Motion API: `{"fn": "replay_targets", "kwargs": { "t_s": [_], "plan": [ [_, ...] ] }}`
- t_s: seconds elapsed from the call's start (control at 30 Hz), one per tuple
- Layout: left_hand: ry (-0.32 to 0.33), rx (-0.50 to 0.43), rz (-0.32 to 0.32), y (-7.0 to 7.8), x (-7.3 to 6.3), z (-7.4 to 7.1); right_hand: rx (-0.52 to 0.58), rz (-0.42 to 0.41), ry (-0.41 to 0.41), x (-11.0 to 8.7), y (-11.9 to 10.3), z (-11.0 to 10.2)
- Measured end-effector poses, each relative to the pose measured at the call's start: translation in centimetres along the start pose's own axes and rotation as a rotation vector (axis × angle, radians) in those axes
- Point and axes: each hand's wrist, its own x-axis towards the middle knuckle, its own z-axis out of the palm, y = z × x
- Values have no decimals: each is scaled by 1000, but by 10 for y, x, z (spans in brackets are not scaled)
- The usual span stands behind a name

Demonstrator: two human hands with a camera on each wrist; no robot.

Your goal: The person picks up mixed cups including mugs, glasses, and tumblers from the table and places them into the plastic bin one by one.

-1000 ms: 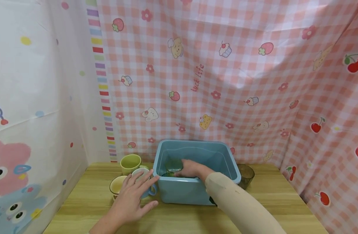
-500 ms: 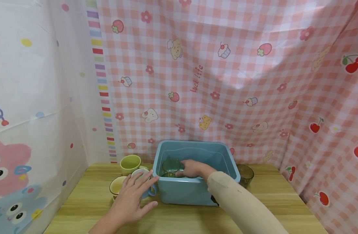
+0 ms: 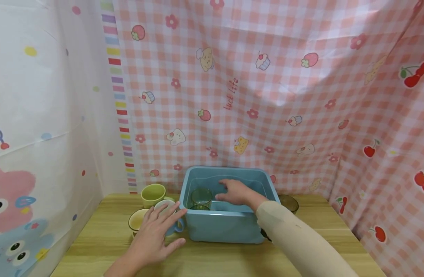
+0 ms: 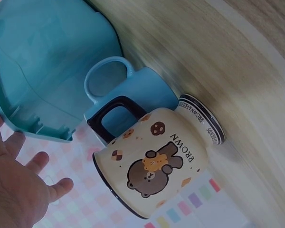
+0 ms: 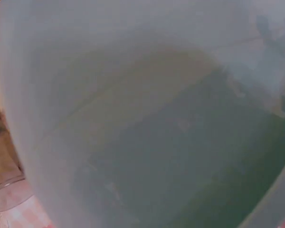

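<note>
A blue plastic bin [image 3: 225,229] stands on the wooden table. Two greenish clear glasses [image 3: 201,197] sit at its left end. My right hand [image 3: 237,192] is over the inside of the bin, just right of the glasses, fingers extended and holding nothing. My left hand [image 3: 156,231] is spread, its fingertips by the bin's left front corner and overlapping the mugs in the head view. Near it are a cream mug [image 4: 166,161] with a brown bear print and a dark handle, and a light blue mug [image 4: 133,97] with a white inside.
A green mug [image 3: 153,194] stands behind the other mugs, left of the bin. Right of the bin is a brown transparent glass [image 3: 290,204], partly hidden by the bin and the right arm. A pink checked curtain [image 3: 232,127] hangs behind the table.
My right hand has let go of a greenish glass at the bin's left end, then risen and moved right with its fingers opening. The left hand stays in place.
</note>
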Motion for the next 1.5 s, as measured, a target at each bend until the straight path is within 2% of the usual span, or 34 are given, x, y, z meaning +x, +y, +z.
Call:
{"fn": "replay_targets", "kwargs": {
  "t_s": [0.23, 0.37, 0.5, 0.83, 1.1, 1.5],
  "plan": [
    [11, 4, 8, -1, 0, 1, -5, -37, 40, -8, 7, -7],
    [10, 2, 2, -1, 0, 1, -21, -73, 94, -13, 11, -11],
    [4, -3, 2, -1, 0, 1, -67, -112, 163, -20, 16, -14],
    [-8, -4, -13, 0, -1, 0, -191, -159, 274, -38, 31, -22],
    [-7, -12, -12, 0, -1, 0, -235, -134, 352, -45, 46, -35],
    [-8, -11, -9, 1, -1, -1, -208, -74, 414, -52, 66, -52]
  ]
}}
